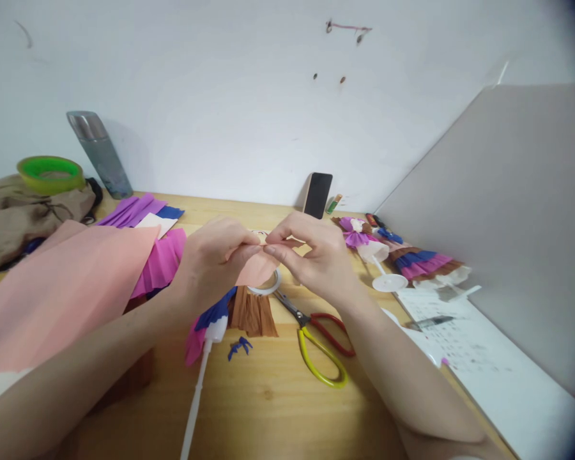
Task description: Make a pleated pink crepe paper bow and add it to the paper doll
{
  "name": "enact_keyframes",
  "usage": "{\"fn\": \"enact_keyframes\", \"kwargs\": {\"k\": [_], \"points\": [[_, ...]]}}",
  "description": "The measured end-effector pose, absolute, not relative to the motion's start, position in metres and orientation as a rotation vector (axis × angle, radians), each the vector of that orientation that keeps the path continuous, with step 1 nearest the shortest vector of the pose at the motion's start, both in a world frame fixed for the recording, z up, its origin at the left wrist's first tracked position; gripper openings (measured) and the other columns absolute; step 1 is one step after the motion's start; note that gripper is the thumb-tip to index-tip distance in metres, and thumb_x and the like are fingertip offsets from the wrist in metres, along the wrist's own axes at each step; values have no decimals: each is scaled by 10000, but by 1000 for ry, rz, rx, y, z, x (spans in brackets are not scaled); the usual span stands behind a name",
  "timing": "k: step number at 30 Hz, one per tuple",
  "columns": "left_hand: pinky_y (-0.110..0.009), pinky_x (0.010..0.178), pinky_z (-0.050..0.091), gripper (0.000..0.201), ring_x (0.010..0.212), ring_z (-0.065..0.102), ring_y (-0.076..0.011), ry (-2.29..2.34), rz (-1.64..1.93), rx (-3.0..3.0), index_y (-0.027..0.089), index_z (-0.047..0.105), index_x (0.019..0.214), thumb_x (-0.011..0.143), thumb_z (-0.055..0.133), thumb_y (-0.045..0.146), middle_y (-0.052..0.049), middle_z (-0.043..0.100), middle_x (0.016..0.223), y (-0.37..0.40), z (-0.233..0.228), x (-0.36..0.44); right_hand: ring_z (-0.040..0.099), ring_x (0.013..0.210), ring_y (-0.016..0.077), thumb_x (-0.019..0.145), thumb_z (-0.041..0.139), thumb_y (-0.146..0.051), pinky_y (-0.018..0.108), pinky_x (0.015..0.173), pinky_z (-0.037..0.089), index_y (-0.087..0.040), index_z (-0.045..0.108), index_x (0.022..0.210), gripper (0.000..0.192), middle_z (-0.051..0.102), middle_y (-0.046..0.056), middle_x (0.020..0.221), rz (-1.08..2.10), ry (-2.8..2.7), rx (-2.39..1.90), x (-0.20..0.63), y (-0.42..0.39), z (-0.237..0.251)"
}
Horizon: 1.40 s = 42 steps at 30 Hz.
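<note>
My fingertips meet at the middle of the frame: the left hand [211,259] and the right hand [316,255] both pinch a small piece of peach crepe paper [256,265], thumb pressed to forefinger on each side, with the paper's top edge stretched between them. The rest of the piece hangs below my left fingers, just above the wooden table [268,390].

Directly under my hands I see a white tape roll [268,287] lying flat, partly covered by the peach piece. Just below it sits a pleated brown crepe strip [253,313]. At lower centre-left a white plastic stick [196,390] runs down toward the bottom edge, with blue and pink crepe bunched at its upper end. A scrap of blue paper [239,347] lies beside it.

Right of that, under my right wrist, lie scissors [321,345] with one red and one yellow handle.

Further out, a large peach crepe sheet [62,287] fills the left of the frame, with magenta and purple pleated paper behind it. At centre right lies a finished paper doll [402,255] in layered skirts, beside a printed sheet [464,351] carrying a pen [431,322]. A dark phone [317,195] leans on the wall at upper centre; a grey flask [100,153] and a green tape roll [50,172] stand upper left.
</note>
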<state>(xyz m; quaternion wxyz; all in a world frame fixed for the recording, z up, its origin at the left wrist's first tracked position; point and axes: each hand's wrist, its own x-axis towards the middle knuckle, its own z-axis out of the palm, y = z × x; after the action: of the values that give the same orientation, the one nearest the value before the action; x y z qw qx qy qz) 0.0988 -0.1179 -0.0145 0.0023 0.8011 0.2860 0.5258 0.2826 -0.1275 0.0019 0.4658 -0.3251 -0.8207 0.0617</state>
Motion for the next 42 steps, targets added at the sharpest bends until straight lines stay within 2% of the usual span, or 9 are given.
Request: {"fn": "enact_keyframes", "kwargs": {"k": [5, 13, 19, 23, 26, 33, 38, 40, 42], "points": [[-252, 552, 441, 145, 574, 579, -128, 990, 1572, 2370, 216, 659, 641, 780, 665, 178, 26, 670, 609, -111, -12, 95, 628, 660, 154, 800, 681, -182, 303, 659, 478, -194, 672, 690, 112, 691, 1, 687, 264, -1938, -885, 293, -122, 7], [-245, 517, 482, 112, 542, 620, -141, 1064, 1575, 2109, 212, 687, 611, 720, 693, 190, 15, 715, 603, -106, -6, 90, 652, 678, 160, 750, 720, -244, 314, 673, 535, -195, 695, 749, 55, 697, 9, 720, 419, -1561, -901, 306, -112, 5], [-247, 534, 488, 113, 568, 629, -141, 995, 1584, 2188, 212, 692, 636, 742, 687, 172, 10, 715, 623, -111, -7, 91, 681, 979, 231, 715, 764, -364, 382, 834, 546, -205, 705, 1013, 343, 733, 80, 1052, 541, -1756, -805, 292, -116, -2], [-250, 543, 489, 122, 572, 635, -140, 887, 1535, 2222, 211, 698, 649, 768, 682, 186, 4, 721, 641, -115, -8, 95, 692, 755, 186, 760, 725, -282, 332, 727, 540, -193, 729, 804, 99, 753, 37, 800, 499, -1816, -865, 282, -121, -6], [-242, 563, 512, 104, 585, 652, -140, 895, 1480, 2153, 206, 717, 656, 744, 680, 165, 2, 739, 659, -114, -8, 96, 652, 632, 149, 780, 669, -217, 278, 619, 501, -187, 708, 673, 117, 719, 7, 663, 493, -1820, -872, 281, -123, -3], [-230, 510, 526, 62, 531, 638, -140, 943, 1379, 2003, 209, 726, 638, 688, 712, 177, 6, 721, 605, -96, -9, 84, 628, 592, 146, 722, 666, -216, 272, 583, 470, -177, 706, 642, 97, 703, -3, 619, 474, -1719, -956, 294, -118, 6], [-222, 481, 516, 49, 518, 630, -143, 1122, 1479, 1954, 190, 716, 634, 682, 724, 195, -9, 712, 601, -81, -10, 68, 623, 617, 156, 696, 673, -215, 285, 602, 459, -180, 704, 647, 67, 700, -3, 637, 400, -1512, -1019, 300, -109, 0], [-235, 509, 530, 64, 552, 643, -153, 1150, 1517, 1972, 182, 733, 699, 703, 722, 245, -26, 731, 653, -82, -8, 66, 624, 625, 158, 695, 671, -226, 290, 613, 463, -177, 701, 650, 73, 699, 3, 642, 421, -1490, -1010, 298, -107, -3], [-270, 607, 568, 196, 658, 679, -174, 1134, 1488, 2024, 167, 752, 864, 721, 713, 296, -62, 767, 813, -86, -6, 68, 631, 633, 162, 696, 668, -235, 295, 620, 472, -175, 699, 650, 81, 703, 9, 650, 452, -1503, -1006, 295, -107, -4]]}}
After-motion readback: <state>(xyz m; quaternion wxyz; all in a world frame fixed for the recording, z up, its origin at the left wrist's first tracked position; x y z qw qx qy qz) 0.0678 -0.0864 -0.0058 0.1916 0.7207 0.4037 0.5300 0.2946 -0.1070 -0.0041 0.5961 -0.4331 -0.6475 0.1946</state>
